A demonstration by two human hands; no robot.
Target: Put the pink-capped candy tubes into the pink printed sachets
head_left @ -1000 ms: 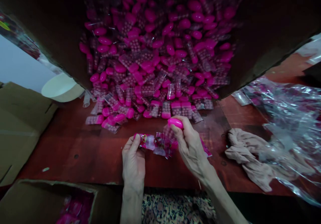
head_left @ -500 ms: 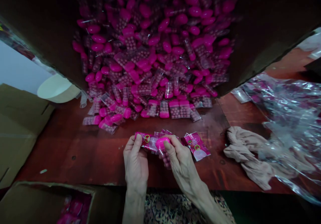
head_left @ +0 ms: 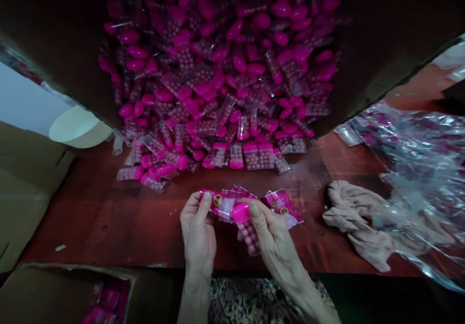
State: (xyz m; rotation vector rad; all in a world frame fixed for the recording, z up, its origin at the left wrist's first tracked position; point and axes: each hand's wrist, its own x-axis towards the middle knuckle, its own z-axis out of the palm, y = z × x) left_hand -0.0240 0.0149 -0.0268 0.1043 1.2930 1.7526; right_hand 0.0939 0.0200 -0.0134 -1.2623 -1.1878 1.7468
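Between the thumb and fingers of my left hand point(head_left: 199, 227) is a pink printed wrapper point(head_left: 219, 203), its free end reaching toward the right. My right hand point(head_left: 271, 229) grips a small clear container point(head_left: 247, 232) full of round pink balls, its bright pink cap up and its clear end tilted down. The cap is beside the wrapper's right end; whether they touch is unclear. Another pink wrapper point(head_left: 283, 208) lies on the table just beyond my right hand, and more wrappers show partly behind both hands.
A big box point(head_left: 363, 77) lies open toward me, with a heap of capped containers point(head_left: 203, 91) spilling onto the red-brown table point(head_left: 141, 222). A beige cloth point(head_left: 358, 217) and clear plastic bags point(head_left: 428, 178) are right. At left are a pale bowl point(head_left: 80, 128) and an open carton point(head_left: 47, 290).
The container in my right hand has shifted slightly right and toward me, showing more of its clear part. The wrapper in my left hand has moved slightly right.
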